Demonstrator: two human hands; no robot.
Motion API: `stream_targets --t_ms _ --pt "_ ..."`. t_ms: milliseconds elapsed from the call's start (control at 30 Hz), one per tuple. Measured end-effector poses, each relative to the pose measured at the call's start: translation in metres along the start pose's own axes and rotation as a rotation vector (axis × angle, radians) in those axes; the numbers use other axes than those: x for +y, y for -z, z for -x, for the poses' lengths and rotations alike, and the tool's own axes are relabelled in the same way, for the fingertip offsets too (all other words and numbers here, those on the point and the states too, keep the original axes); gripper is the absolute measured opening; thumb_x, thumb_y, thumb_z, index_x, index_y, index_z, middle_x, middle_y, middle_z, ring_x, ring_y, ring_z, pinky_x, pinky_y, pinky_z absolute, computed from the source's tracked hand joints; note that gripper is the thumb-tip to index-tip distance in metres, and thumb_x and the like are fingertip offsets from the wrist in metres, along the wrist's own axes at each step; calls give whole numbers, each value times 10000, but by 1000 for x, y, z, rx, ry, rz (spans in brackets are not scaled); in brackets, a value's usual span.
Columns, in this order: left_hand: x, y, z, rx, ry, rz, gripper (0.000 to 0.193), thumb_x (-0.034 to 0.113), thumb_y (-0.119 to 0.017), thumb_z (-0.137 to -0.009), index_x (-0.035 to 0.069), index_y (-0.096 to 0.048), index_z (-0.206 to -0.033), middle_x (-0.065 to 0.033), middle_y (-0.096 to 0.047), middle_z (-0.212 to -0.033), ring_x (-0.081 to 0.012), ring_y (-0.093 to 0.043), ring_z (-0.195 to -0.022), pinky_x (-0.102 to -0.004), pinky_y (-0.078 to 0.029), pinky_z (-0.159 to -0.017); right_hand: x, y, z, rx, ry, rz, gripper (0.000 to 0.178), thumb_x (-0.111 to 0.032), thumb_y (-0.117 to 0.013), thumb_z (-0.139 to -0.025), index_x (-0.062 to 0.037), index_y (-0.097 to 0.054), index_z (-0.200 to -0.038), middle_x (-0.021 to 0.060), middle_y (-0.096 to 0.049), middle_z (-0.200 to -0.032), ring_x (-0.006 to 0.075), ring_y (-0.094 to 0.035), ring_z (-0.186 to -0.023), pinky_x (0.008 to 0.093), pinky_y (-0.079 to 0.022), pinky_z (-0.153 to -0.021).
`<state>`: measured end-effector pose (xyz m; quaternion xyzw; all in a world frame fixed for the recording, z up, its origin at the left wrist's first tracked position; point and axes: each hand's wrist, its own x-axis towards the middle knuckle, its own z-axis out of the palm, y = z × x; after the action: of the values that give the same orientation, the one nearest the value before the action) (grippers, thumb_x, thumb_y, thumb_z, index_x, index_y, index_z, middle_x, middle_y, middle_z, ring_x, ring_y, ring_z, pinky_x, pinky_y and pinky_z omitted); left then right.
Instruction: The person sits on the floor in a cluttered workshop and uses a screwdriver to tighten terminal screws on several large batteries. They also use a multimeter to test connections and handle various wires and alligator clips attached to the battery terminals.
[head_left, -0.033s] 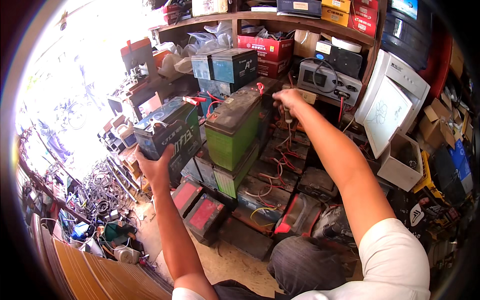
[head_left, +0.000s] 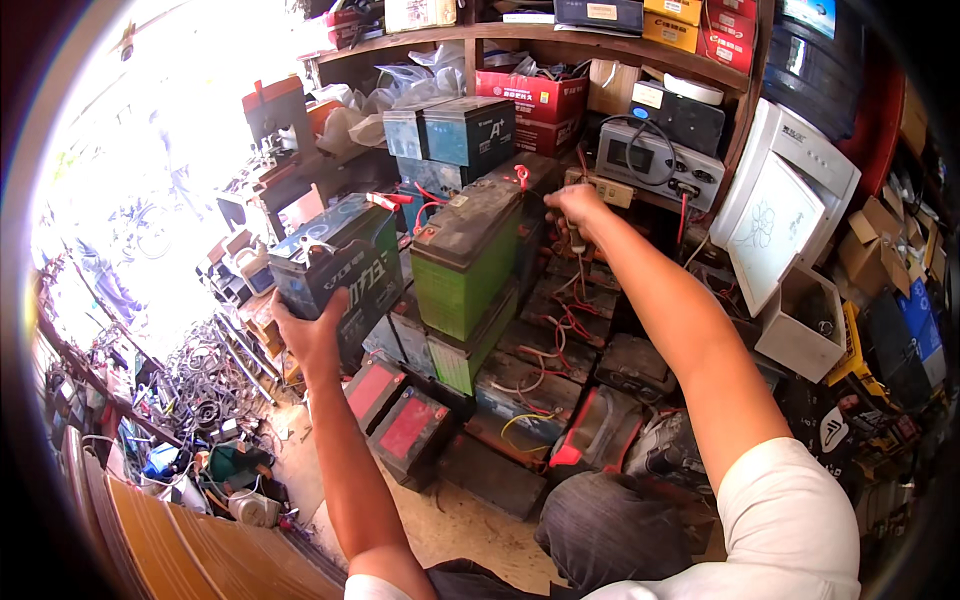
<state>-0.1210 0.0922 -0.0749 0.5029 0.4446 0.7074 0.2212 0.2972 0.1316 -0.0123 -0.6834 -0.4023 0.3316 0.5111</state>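
Note:
My left hand [head_left: 312, 332] grips the near end of a dark blue-green battery [head_left: 365, 282], thumb on its front face. On that battery's top sits a red clip [head_left: 388, 201]. Beside it a big green battery [head_left: 462, 298] with a dusty brown top stands stacked on another green one; red leads [head_left: 425, 212] run between the two. My right hand [head_left: 576, 205] reaches beyond the big green battery, fingers closed. A small tan piece [head_left: 577, 240] shows under the fist; its kind is unclear. Near that hand, a red ring-shaped clip [head_left: 521, 177] stands on the brown top.
Low batteries with loose wires [head_left: 570, 325] lie below my right arm. Two red-topped batteries [head_left: 410, 437] stand on the floor near my knee [head_left: 612, 530]. A grey charger-like device [head_left: 660, 165] and a white appliance [head_left: 782, 215] are at right. Tangled cables [head_left: 215, 400] heap at left.

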Motion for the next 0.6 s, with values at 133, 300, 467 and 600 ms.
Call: stream_targets --t_ms 133,300,467,600 --pt "-6 3 -3 43 -5 -110 961 294 -903 -586 -70 -410 -1326 -178 -556 -1182 -242 -556 -1056 -342 -434 -943 -18 -4 45 -7 170 319 194 -182 -708 -816 4 -680 -863 118 -657 -665 204 -588 -488 367 -476 -444" --pt "-13 2 -7 -1 -11 10 963 307 -906 -573 -73 -415 -1309 -185 -554 -1182 -254 -557 -1060 -347 -437 -939 -51 -49 167 -741 98 88 466 -386 -708 -859 45 -639 -1023 177 -664 -887 133 -489 -469 295 -405 -395" --pt "-7 -1 4 9 -20 59 948 292 -907 -573 -85 -415 -1290 -174 -563 -1153 -254 -566 -1034 -350 -443 -929 8 -170 223 -890 -409 -283 533 -394 -578 -943 8 -445 -1265 217 -620 -1041 219 -621 -593 310 -428 -430" --pt "3 -6 9 54 -34 -36 941 277 -901 -589 -84 -400 -1298 -184 -529 -1184 -255 -541 -1067 -356 -435 -936 43 -233 197 -609 -556 -722 543 -562 -579 -900 -67 -481 -1102 120 -603 -803 227 -603 -558 318 -420 -424"
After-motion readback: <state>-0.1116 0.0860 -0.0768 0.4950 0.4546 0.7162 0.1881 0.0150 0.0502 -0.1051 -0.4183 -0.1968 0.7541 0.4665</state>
